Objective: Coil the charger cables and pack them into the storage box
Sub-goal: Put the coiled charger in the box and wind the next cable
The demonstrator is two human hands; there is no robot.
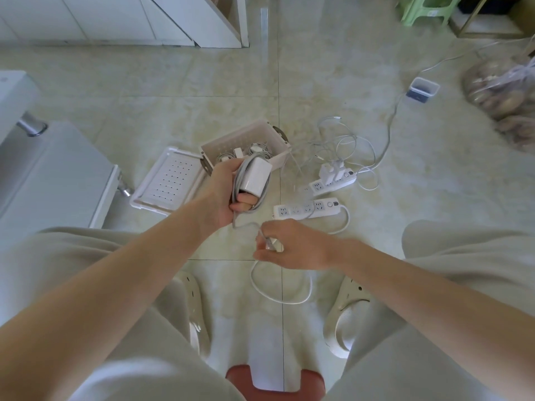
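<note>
My left hand [224,195] grips a white charger brick [257,176] with grey cable [240,180] looped several times around it. The cable's loose tail runs down to my right hand [289,246], which pinches its end near the connector. Just behind my left hand sits the white perforated storage box [272,134], open, with coiled cables and a charger inside. Its lid [168,180] lies flat to the left. To the right, a tangle of white cables [344,146] leads to chargers [333,172] plugged into a power strip [330,183].
A second power strip [307,208] lies in front of the first; its cord [278,296] loops on the tiled floor between my feet. White cabinets stand at left. A small clear container [422,89], a plastic bag [503,91] and a green stool [425,10] are far right.
</note>
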